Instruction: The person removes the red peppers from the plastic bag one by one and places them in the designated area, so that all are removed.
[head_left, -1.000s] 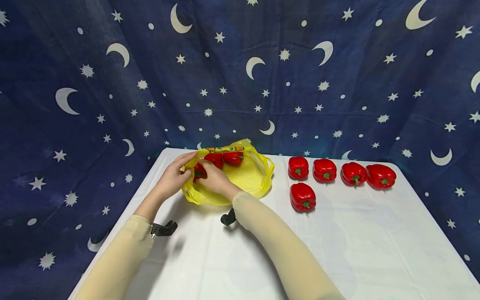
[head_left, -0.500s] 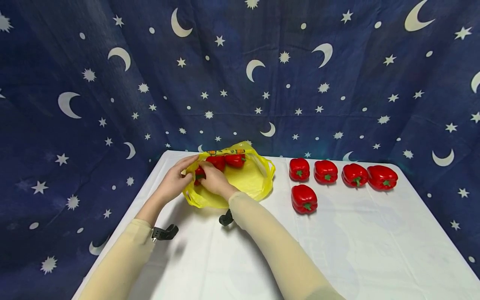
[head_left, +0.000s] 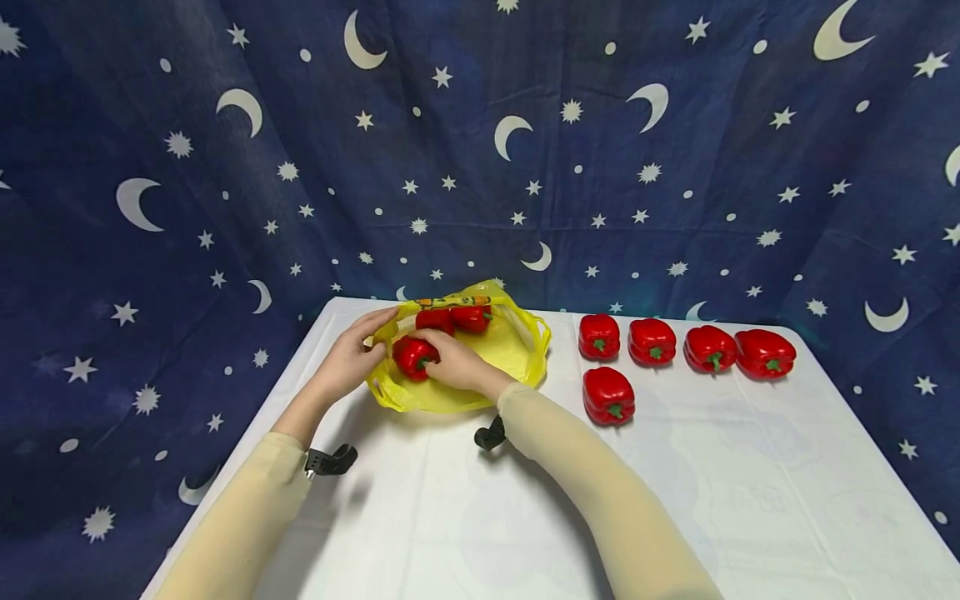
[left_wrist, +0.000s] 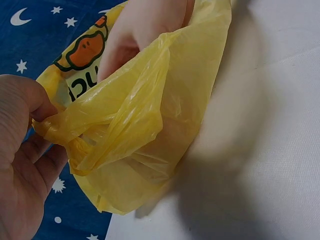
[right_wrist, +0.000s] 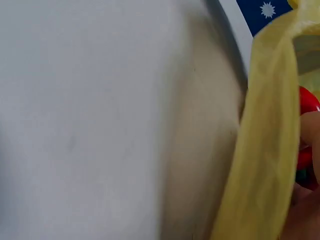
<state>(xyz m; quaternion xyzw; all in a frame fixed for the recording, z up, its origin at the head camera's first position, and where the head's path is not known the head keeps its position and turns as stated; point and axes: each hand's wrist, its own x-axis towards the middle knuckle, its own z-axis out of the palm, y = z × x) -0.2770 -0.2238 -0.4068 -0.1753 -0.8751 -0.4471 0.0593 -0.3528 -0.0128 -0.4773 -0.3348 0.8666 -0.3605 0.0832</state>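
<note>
A yellow plastic bag (head_left: 498,354) lies with its mouth wide at the back left of the table. My left hand (head_left: 349,357) pinches the left edge of its mouth; the left wrist view shows the gathered plastic (left_wrist: 82,147) between thumb and fingers. Inside the bag, my right hand (head_left: 461,364) grips a red bell pepper (head_left: 412,357), fingers over its top and thumb near the green stem. Two more red peppers, one at the back (head_left: 472,318) and one partly hidden (head_left: 433,320), lie behind it. Only part of the gripped pepper (right_wrist: 308,102) shows in the right wrist view.
Several red bell peppers stand right of the bag: a back row ending in a larger pepper (head_left: 765,354), and one pepper (head_left: 607,395) nearer me. A white cloth (head_left: 712,500) covers the table. Behind hangs a dark blue star-and-moon curtain (head_left: 465,225).
My right hand has drawn back to the right with the pepper, which has come away from the bag's left side and shows more fully. My left hand keeps its place on the edge.
</note>
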